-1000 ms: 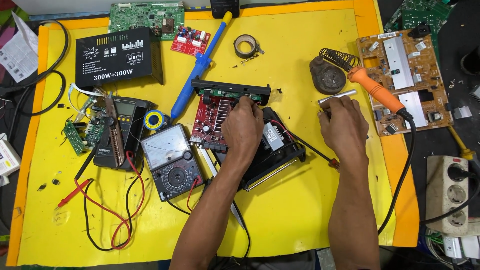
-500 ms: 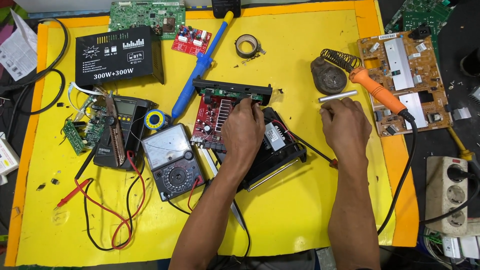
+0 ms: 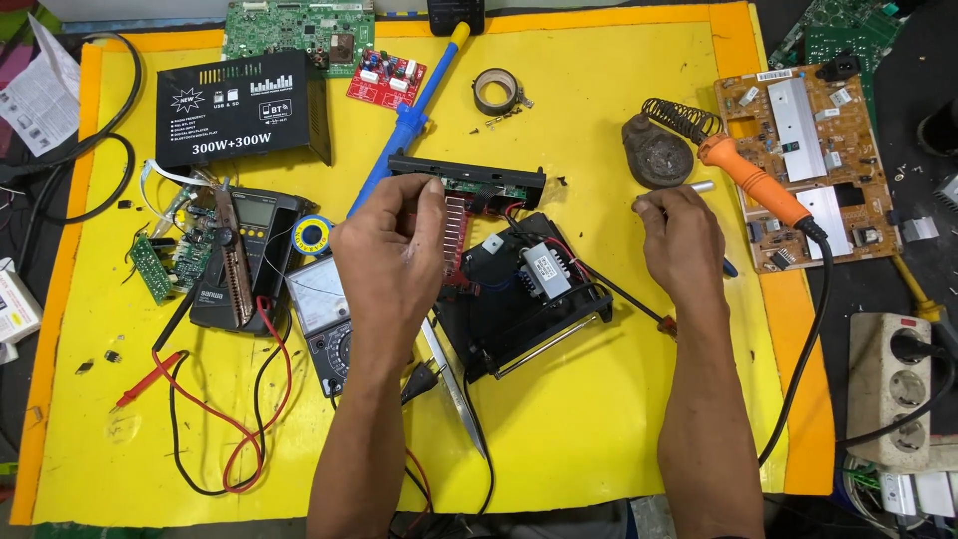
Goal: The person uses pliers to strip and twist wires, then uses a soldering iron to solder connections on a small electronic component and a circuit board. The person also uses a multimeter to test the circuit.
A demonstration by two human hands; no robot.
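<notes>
An opened black amplifier chassis (image 3: 529, 309) lies mid-mat with a grey transformer (image 3: 544, 269) inside and its black front panel (image 3: 469, 182) at the far side. My left hand (image 3: 394, 250) covers the red circuit board (image 3: 457, 225) at the chassis's left, fingers curled and thumb pinched on its edge. My right hand (image 3: 684, 240) is to the right of the chassis, fingertips closed on a thin white rod (image 3: 702, 187) just below the soldering iron stand (image 3: 659, 155). A red-tipped probe (image 3: 639, 307) lies under that wrist.
On the yellow mat (image 3: 599, 439): blue desoldering pump (image 3: 404, 130), orange soldering iron (image 3: 753, 180), analog meter (image 3: 319, 309), digital meter (image 3: 249, 250), black cover (image 3: 239, 105), tape roll (image 3: 496, 90). A brown board (image 3: 808, 170) and power strip (image 3: 893, 389) sit at right.
My left hand has slid left off the chassis, uncovering the transformer. My right hand has moved up to the white rod and closed its fingertips on it.
</notes>
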